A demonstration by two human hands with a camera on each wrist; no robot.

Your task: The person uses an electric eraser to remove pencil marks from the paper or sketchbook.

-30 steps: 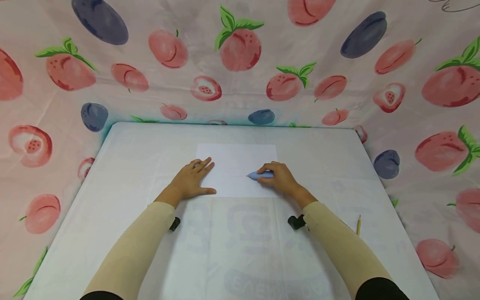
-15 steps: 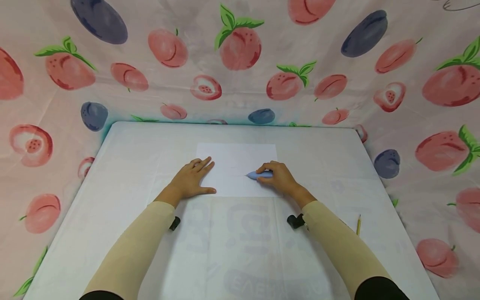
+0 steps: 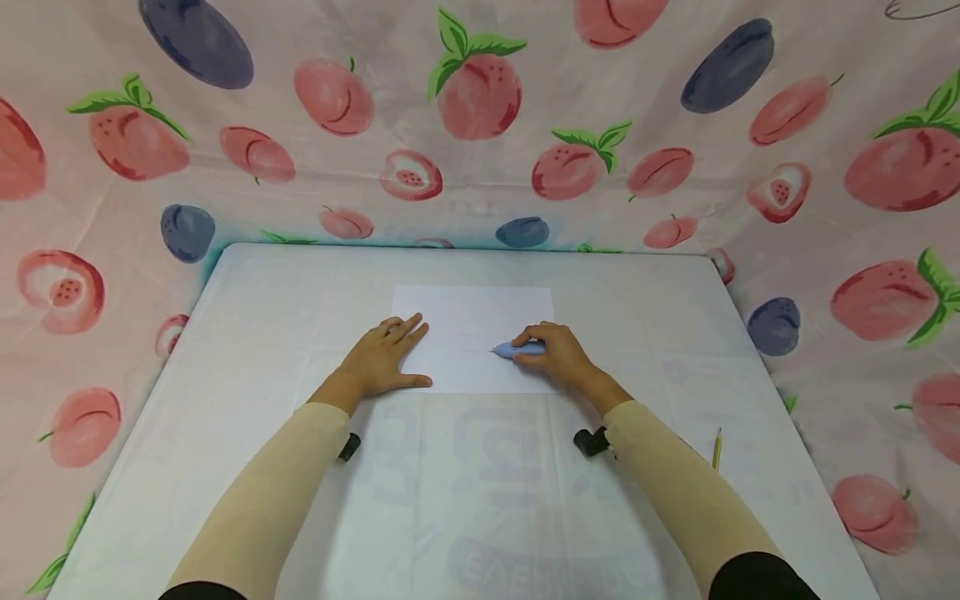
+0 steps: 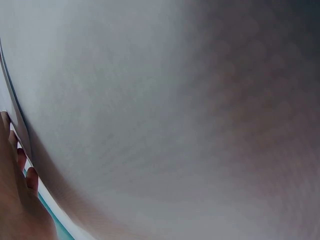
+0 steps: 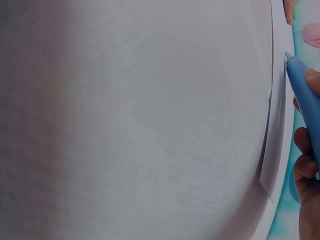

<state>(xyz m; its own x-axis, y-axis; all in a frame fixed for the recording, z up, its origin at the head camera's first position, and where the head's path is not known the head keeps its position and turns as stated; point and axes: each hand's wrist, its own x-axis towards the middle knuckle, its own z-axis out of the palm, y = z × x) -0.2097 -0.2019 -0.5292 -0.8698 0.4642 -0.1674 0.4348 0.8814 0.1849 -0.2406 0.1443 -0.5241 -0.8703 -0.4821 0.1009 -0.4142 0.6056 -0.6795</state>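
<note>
A white sheet of paper (image 3: 472, 317) lies on the white-covered table (image 3: 480, 467). My left hand (image 3: 378, 358) rests on its left edge, fingers and thumb spread. At the right part of the sheet, my right hand (image 3: 558, 354) grips a thick blue pen-shaped tool (image 3: 510, 350), its narrow tip pointing left over the paper. A faint line shows near that tip. In the right wrist view, the smooth blue body of the tool (image 5: 302, 90) ends in a small metallic tip; part of the holding hand (image 5: 310, 185) is cut off. The left wrist view catches only part of my left hand (image 4: 20, 185).
A short yellow pencil (image 3: 717, 450) lies to the right, partly behind my right sleeve (image 3: 682, 492). Cloth printed with fruit (image 3: 480, 192) surrounds the table's back and sides. Small black devices (image 3: 592, 443) are strapped at both wrists.
Early on, the tool's tip shifts very slightly left with my right hand. Otherwise both hands and the paper stay in place.
</note>
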